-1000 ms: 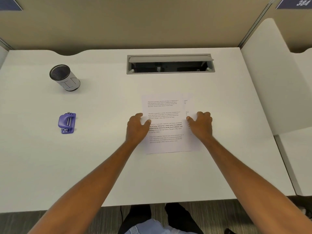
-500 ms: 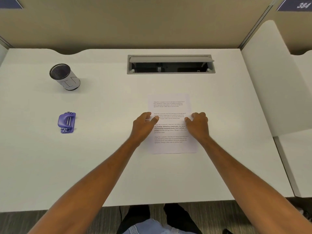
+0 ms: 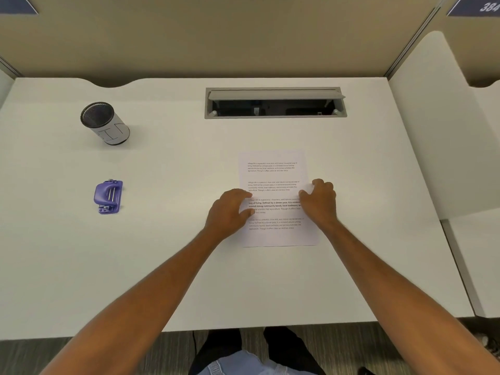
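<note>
A printed sheet of paper (image 3: 273,174) lies flat on the white desk (image 3: 162,253), right of centre, its edges square to the desk front. My left hand (image 3: 230,212) rests on the sheet's left edge, with bent fingers and the thumb lying on the text. My right hand (image 3: 320,204) rests on the right edge with its fingers bent, covering part of that edge. Neither hand lifts the paper.
A purple hole punch (image 3: 108,196) sits at the left of the desk. A black mesh cup with a white label (image 3: 107,123) stands behind it. An open grey cable hatch (image 3: 274,102) is at the back centre. A white divider panel (image 3: 433,131) bounds the right side.
The sheet has turned from a slight tilt to lie straight and has shifted a little to the right under both hands. The hands stay on its side edges.
</note>
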`<state>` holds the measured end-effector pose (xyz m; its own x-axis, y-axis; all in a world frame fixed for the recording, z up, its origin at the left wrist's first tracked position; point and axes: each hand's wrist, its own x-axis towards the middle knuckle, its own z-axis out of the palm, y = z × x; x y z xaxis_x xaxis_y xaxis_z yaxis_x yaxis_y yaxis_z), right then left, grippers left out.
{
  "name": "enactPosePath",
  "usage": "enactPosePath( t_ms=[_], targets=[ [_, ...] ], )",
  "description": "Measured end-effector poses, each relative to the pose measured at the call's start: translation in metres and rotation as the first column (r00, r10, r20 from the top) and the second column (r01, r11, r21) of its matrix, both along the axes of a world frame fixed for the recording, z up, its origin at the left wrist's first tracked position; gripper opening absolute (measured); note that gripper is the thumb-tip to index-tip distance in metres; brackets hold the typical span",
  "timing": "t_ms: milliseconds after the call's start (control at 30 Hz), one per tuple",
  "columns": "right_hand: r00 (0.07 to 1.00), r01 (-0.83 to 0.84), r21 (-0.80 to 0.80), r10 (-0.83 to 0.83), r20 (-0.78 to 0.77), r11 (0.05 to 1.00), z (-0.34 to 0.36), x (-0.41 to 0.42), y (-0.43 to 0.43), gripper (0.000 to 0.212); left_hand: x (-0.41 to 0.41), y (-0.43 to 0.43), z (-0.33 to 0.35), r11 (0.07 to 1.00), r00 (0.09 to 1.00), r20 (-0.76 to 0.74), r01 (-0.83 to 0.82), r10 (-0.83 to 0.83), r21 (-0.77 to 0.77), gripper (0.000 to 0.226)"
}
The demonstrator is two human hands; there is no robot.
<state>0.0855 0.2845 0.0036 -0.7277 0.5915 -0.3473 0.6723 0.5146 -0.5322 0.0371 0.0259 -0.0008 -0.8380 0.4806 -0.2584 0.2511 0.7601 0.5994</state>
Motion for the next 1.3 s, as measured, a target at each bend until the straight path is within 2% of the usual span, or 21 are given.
enactPosePath(
  t_ms=[133, 333, 533, 733, 867, 933, 1000, 1100, 1167, 1233, 1300],
  targets=[
    [1.0, -0.002, -0.009, 0.002, -0.01, 1.0, 0.002, -0.001, -0.003, 0.05, 0.0, 0.001, 0.0, 0.991, 0.996, -0.026, 0.078, -0.081, -0.109, 0.053],
    [0.999, 0.01, -0.02, -0.01, -0.031, 1.0, 0.002, -0.004, -0.003, 0.05, 0.001, 0.003, 0.001, 0.98, 0.99, -0.081, 0.096, -0.112, -0.175, 0.051],
    [0.997, -0.005, -0.12, -0.004, -0.075, 0.993, -0.003, -0.005, -0.007, 0.057, 0.002, 0.005, 0.0, 0.977, 0.988, -0.103, 0.098, -0.119, -0.192, 0.049],
    [0.984, 0.016, -0.309, -0.07, -0.165, 0.951, 0.0, -0.012, -0.017, 0.064, 0.005, 0.005, -0.005, 0.976, 0.986, -0.116, 0.097, -0.121, -0.195, 0.047],
    [0.974, 0.061, -0.546, -0.169, -0.15, 0.836, 0.005, -0.018, -0.021, 0.063, 0.006, 0.005, -0.007, 0.977, 0.987, -0.118, 0.089, -0.114, -0.195, 0.048],
    [0.972, 0.067, -0.643, -0.196, -0.132, 0.763, 0.004, -0.022, -0.021, 0.05, 0.006, 0.005, -0.007, 0.978, 0.987, -0.119, 0.087, -0.111, -0.189, 0.048],
    [0.964, 0.092, -0.733, -0.246, -0.106, 0.674, 0.005, -0.025, -0.02, 0.049, 0.007, 0.004, -0.007, 0.98, 0.987, -0.115, 0.088, -0.11, -0.181, 0.047],
    [0.959, 0.128, -0.808, -0.28, -0.047, 0.575, 0.008, -0.026, -0.017, 0.065, 0.007, 0.004, -0.006, 0.981, 0.988, -0.111, 0.088, -0.108, -0.174, 0.046],
    [0.957, 0.1, -0.844, -0.283, -0.064, 0.528, 0.009, -0.024, -0.013, 0.053, 0.007, 0.005, -0.005, 0.982, 0.989, -0.111, 0.081, -0.101, -0.17, 0.045],
    [0.956, 0.059, -0.837, -0.273, -0.109, 0.543, 0.01, -0.022, -0.007, 0.036, 0.008, 0.004, -0.006, 0.983, 0.988, -0.113, 0.084, -0.104, -0.166, 0.045],
    [0.967, 0.036, -0.76, -0.216, -0.138, 0.649, 0.011, -0.021, 0.0, 0.033, 0.007, 0.003, -0.007, 0.984, 0.988, -0.117, 0.086, -0.105, -0.156, 0.044]
  ],
)
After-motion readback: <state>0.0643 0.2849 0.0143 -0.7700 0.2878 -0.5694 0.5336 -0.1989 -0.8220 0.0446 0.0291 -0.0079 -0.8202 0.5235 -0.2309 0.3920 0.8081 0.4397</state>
